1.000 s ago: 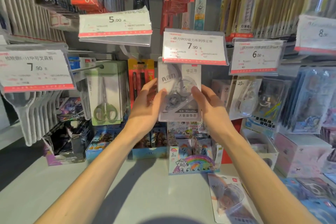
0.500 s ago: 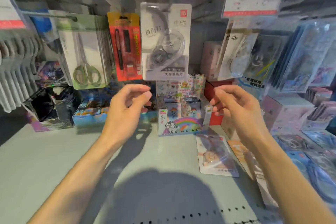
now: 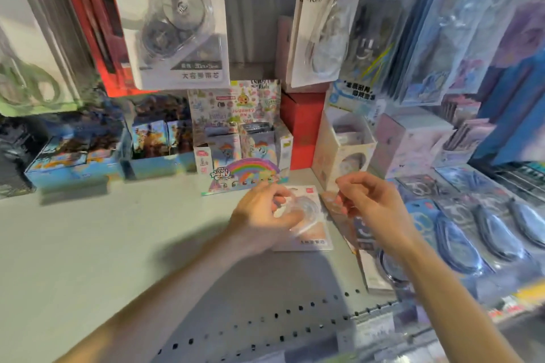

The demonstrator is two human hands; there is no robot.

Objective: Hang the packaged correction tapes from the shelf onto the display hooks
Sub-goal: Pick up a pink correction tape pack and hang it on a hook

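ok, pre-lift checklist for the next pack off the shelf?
1. Last pack hung: white correction tape pack hangs above the shelf, nobody touching it. ok.
2. Next pack found: pink correction tape pack lies flat on the shelf. ok.
3. Left hand on it: fingers curl over its clear bubble; a firm grip cannot tell, blurred.
4. Right hand free: fingers loosely curled, holds nothing. ok.
5. Pack clear of neighbours: another pack lies at its right edge; overlap cannot tell.
6. Free hook: out of view. cannot tell.

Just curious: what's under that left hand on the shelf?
A packaged correction tape lies flat on the shelf beneath the left hand. The hand covers the pack's left part.
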